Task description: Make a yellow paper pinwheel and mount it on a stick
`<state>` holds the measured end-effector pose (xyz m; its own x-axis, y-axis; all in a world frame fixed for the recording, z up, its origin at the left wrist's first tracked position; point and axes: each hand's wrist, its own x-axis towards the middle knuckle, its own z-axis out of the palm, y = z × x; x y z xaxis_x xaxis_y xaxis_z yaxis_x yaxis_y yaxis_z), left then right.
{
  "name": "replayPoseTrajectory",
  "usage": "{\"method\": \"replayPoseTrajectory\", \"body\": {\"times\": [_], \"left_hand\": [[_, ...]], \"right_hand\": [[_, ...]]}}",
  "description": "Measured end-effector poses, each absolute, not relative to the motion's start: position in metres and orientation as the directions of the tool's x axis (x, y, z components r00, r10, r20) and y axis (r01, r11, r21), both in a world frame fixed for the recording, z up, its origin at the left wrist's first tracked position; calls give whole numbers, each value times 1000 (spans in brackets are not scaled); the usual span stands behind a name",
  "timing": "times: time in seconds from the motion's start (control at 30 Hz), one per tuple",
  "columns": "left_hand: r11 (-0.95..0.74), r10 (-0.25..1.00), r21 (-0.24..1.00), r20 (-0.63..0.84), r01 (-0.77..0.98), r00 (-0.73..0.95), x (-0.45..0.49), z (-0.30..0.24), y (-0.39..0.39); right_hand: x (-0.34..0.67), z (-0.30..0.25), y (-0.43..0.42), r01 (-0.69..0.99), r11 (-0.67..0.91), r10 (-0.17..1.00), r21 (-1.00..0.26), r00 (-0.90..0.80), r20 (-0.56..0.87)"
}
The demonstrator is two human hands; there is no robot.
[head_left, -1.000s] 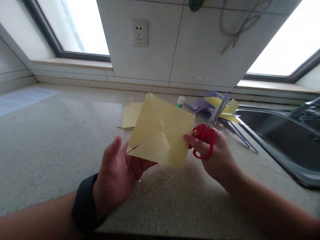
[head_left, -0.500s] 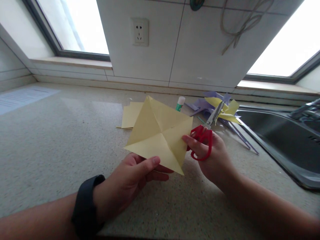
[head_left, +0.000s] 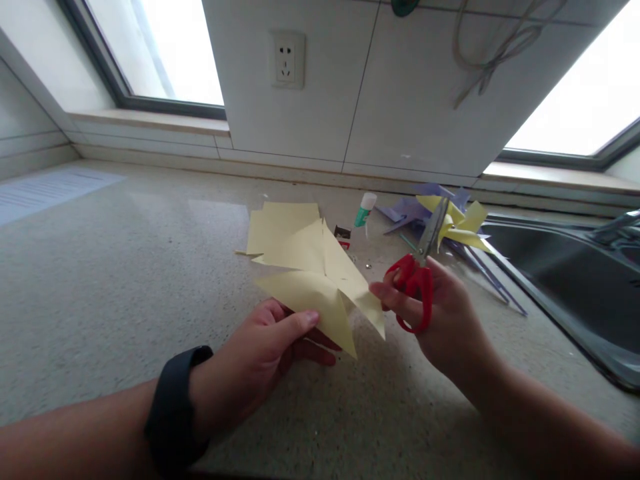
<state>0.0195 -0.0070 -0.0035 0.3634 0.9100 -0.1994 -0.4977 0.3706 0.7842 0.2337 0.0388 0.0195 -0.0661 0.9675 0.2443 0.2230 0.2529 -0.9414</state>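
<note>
My left hand [head_left: 280, 340], with a dark band on its wrist, pinches the lower edge of a yellow sheet of paper [head_left: 320, 300] between thumb and fingers. Slits run from the sheet's corners toward its middle, and its flaps spread apart and bend. My right hand [head_left: 445, 313] has its fingers in the red handles of a pair of scissors [head_left: 417, 273], whose blades point up and away from me. The right fingertips are close to the sheet's right flap; whether they touch it I cannot tell. Behind the held sheet lie more yellow sheets [head_left: 287, 217] on the counter.
A glue stick [head_left: 365, 210] stands behind a small open box [head_left: 343, 237]. Yellow and purple paper pinwheels [head_left: 467, 223] with thin sticks lie beside the sink [head_left: 560, 267] at right. A printed sheet [head_left: 55, 190] rests on the counter at far left.
The held sheet's flaps have parted along the slits, its right one swinging down. My right hand with the scissors has moved slightly right and down. The small box has come into sight.
</note>
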Motion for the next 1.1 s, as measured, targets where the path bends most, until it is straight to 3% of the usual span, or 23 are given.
{"method": "replayPoseTrajectory", "body": {"times": [0.4, 0.7, 1.1], "left_hand": [[380, 919, 758, -248, -530, 306, 19, -6, -10], [420, 898, 747, -258, -516, 357, 17, -8, -8], [390, 915, 797, -282, -460, 288, 21, -7, -8]], "right_hand": [[235, 7, 43, 282, 193, 947, -940, -306, 103], [236, -3, 47, 368, 195, 922, -909, -384, 43], [227, 7, 34, 124, 41, 870, -991, -492, -25]]}}
